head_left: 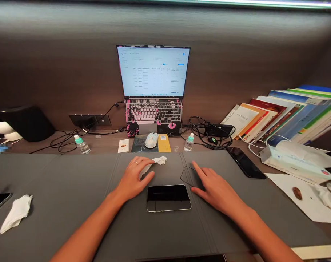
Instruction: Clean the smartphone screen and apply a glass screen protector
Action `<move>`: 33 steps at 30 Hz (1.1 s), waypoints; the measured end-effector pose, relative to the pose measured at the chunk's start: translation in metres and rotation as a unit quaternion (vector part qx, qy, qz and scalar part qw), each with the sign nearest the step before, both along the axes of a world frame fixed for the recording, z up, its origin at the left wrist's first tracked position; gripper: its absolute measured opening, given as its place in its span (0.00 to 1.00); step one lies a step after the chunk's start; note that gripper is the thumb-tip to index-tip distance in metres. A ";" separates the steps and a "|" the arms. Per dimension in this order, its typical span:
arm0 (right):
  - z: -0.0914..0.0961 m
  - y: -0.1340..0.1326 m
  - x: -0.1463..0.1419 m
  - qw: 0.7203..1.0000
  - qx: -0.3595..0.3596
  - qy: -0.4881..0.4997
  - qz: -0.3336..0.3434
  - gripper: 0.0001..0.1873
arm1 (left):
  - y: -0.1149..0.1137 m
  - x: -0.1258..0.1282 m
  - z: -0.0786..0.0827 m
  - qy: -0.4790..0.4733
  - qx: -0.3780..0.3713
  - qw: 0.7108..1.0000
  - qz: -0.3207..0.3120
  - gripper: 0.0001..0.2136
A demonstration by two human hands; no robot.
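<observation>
In the head view, a light-edged phone lies face up on the desk, its long side running across, between the two hands. Just beyond its left end is the left hand, thumb spread from the forefinger; a crumpled tissue shows at its fingertips, and I cannot tell whether they grip it. To the phone's right, the right hand reaches over a thin dark-edged sheet, thumb and forefinger apart; contact with the sheet is unclear. Farther beyond the phone are a mouse and an open laptop; a second tissue lies well to its left.
</observation>
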State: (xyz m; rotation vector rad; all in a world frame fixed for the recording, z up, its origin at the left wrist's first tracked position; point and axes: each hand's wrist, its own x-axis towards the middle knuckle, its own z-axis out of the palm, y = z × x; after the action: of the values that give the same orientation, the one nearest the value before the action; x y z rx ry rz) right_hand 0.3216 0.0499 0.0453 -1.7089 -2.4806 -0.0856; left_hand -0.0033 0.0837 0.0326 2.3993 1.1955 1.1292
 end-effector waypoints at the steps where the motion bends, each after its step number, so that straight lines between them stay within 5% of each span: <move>1: 0.000 0.003 -0.004 1.000 0.000 -0.004 -0.007 0.40 | 0.000 0.001 -0.001 0.008 -0.001 1.000 -0.009 0.12; 6: 0.001 0.012 -0.009 0.999 -0.024 0.024 -0.027 0.39 | -0.006 0.005 0.002 0.013 0.022 1.000 -0.002 0.06; 15: 0.009 0.035 -0.017 0.994 -0.084 0.049 -0.058 0.41 | -0.006 0.005 0.005 0.015 -0.014 0.997 -0.081 0.07; 20: 0.026 0.023 -0.025 0.980 -0.090 0.160 -0.074 0.41 | -0.001 0.002 0.006 0.020 -0.027 0.997 -0.076 0.07; 23: 0.041 0.011 -0.034 0.939 -0.138 0.310 -0.058 0.44 | -0.002 0.005 0.006 0.019 -0.047 0.995 -0.090 0.12; 26: 0.049 0.006 -0.047 0.866 -0.176 0.468 0.005 0.46 | -0.006 0.009 0.006 0.018 -0.071 0.992 -0.102 0.23; 30: 0.040 0.008 -0.058 0.775 -0.158 0.605 0.093 0.45 | -0.012 0.015 0.005 0.040 -0.100 0.987 -0.119 0.36; 33: 0.027 0.005 -0.060 0.742 -0.131 0.645 0.128 0.41 | -0.016 0.019 0.004 0.048 -0.113 0.984 -0.130 0.41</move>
State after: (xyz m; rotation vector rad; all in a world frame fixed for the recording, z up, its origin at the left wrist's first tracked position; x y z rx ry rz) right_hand 0.2616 0.0545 0.0726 -0.8239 -1.5541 1.1084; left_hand 0.0159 0.0681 0.0369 2.3695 0.9430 0.7646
